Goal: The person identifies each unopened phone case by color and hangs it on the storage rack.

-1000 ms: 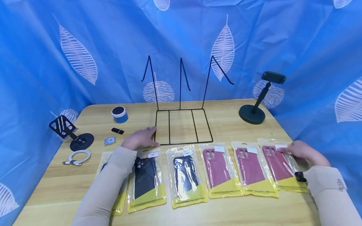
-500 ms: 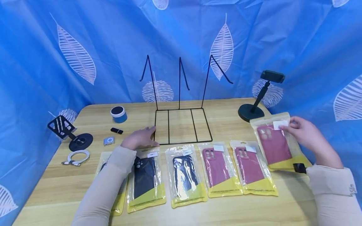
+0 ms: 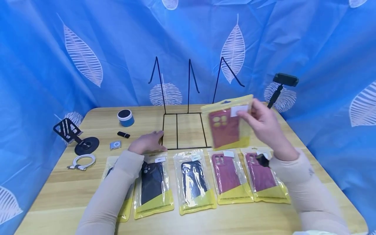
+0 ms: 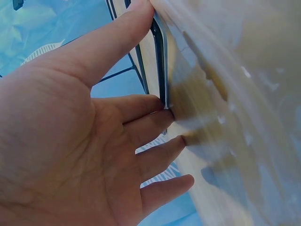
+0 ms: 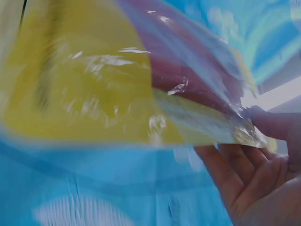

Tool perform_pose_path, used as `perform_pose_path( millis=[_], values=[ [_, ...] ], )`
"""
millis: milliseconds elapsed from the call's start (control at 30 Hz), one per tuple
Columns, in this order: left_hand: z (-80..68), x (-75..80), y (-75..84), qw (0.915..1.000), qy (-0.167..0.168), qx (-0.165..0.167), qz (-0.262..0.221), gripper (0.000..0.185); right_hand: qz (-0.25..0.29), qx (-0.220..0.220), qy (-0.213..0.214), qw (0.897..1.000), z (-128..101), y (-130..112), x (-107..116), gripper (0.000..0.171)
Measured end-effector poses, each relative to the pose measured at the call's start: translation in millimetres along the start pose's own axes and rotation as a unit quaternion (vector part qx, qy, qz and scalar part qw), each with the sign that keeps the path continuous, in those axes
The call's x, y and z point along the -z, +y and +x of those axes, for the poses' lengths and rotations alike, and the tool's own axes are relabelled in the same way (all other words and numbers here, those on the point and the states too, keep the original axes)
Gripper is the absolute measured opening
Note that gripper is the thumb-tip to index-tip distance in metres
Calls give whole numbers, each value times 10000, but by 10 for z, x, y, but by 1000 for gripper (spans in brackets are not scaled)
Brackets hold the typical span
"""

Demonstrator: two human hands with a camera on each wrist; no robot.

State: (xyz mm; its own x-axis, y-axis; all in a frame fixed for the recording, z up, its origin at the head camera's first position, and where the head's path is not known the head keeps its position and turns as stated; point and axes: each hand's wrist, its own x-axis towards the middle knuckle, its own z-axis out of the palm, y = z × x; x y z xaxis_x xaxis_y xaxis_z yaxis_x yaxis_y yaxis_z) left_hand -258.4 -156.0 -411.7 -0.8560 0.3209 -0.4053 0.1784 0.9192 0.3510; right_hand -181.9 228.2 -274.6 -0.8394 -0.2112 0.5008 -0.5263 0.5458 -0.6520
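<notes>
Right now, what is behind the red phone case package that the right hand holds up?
Behind the red case package held by the right hand stands the black wire rack. Its right section and third post's base are covered.

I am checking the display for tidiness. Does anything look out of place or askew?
Only one packaged red phone case is out of the row: the right hand holds it tilted above the wire rack. The rest lie flat.
</notes>
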Motion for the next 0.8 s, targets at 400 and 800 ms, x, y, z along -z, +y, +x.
perform_pose_path(
  millis=[400, 800],
  values=[
    [34, 14, 20, 10000, 20, -20, 29, 94, 1623, -113, -137, 9866, 388, -21, -684, 32],
    [21, 7, -3, 10000, -12, -19, 80, 95, 1661, -327, -36, 9856, 504, 118, -874, 32]
  ],
)
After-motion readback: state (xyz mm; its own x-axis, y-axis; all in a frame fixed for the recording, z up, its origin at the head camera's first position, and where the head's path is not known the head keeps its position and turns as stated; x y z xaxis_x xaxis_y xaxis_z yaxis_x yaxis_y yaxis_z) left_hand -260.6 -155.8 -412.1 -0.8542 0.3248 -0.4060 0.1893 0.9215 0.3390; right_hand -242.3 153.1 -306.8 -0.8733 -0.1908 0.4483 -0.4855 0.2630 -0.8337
